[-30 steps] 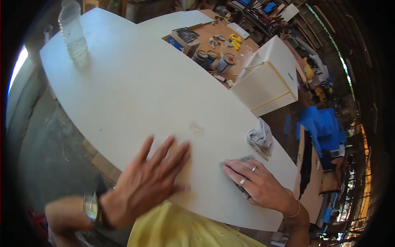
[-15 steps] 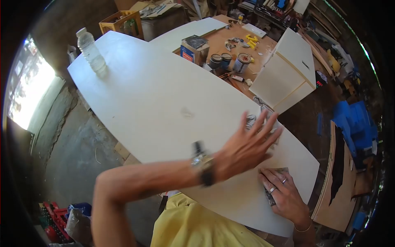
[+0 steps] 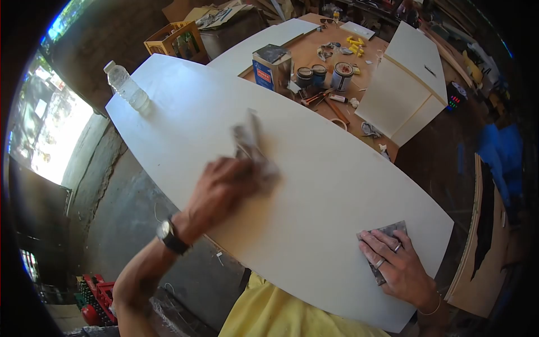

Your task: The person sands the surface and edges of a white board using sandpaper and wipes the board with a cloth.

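A large white board (image 3: 185,129) with curved sides lies before me. My left hand (image 3: 227,182), wearing a watch, is closed on a crumpled grey rag (image 3: 255,146) over the middle of the board; both are smeared by motion. My right hand (image 3: 390,255) rests on the board's near right part, its fingers bent over a dark grey sheet of sandpaper (image 3: 397,226) that lies flat beneath them.
A clear plastic bottle (image 3: 128,89) stands on the board's far left end. Beyond it, a brown table (image 3: 368,50) carries paint cans (image 3: 342,76), a blue-and-white tin (image 3: 272,67) and a white box-like panel piece (image 3: 401,84). Plywood (image 3: 483,253) leans at the right.
My left hand, spread open over crumpled cloth by the far edge before, has closed on the rag and moved left to mid-board. My right hand stays on the sandpaper.
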The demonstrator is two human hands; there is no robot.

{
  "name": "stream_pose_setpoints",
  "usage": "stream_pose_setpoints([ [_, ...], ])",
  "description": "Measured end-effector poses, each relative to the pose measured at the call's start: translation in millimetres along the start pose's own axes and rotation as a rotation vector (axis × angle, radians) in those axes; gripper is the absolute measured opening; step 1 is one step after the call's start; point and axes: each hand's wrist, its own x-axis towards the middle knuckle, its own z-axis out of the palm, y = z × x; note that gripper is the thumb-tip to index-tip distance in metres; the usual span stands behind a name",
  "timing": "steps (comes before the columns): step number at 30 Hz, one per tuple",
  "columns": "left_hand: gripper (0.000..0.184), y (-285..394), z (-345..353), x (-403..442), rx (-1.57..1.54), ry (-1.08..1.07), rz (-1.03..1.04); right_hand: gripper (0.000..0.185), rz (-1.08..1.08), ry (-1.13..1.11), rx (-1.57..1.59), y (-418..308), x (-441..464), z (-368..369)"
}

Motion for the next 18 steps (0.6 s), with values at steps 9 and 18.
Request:
stream_pose_setpoints([
  [9, 0.014, -38, -10, 5, 0.063, 0.020, 0.053, 0.054, -0.046, 0.015, -0.007, 3, 3, -3],
  [18, 0.030, -89, -40, -25, 0.171, 0.124, -0.436, 0.053, -0.079, -0.017, -0.032, -9, 16, -4],
])
